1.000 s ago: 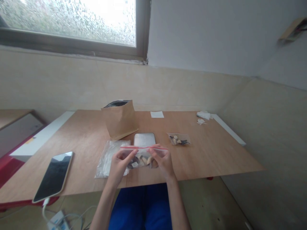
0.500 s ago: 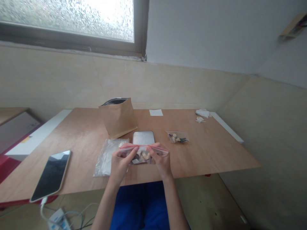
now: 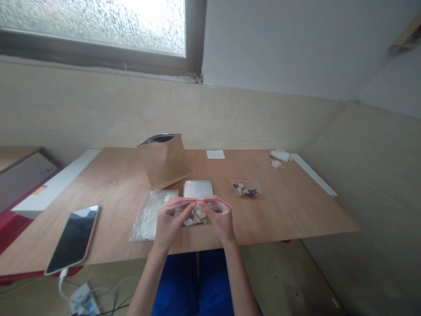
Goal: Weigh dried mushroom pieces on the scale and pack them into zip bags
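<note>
Between my hands is a clear zip bag (image 3: pixel 198 215) with a red strip along its top edge and pale, beige and dark pieces inside. My left hand (image 3: pixel 171 221) pinches the strip from the left, thumb on the near side. On the other side my right hand (image 3: pixel 221 219) pinches it too, the two thumb tips almost meeting at the middle. Just beyond the bag lies a flat silver scale-like plate (image 3: pixel 198 188). Beside my left hand is a stack of clear plastic bags (image 3: pixel 148 219). A second filled zip bag (image 3: pixel 245 188) rests to the right.
An upright brown paper pouch (image 3: pixel 164 162), its top open, stands behind the clear bags. A phone (image 3: pixel 74 239) with a charging cable lies at the left front edge. White paper (image 3: pixel 215 154) and crumpled white scraps (image 3: pixel 279 156) lie at the back.
My thumbs have slid closer together along the red strip, toward its middle. The strip now bends down at both ends. The view has shifted slightly.
</note>
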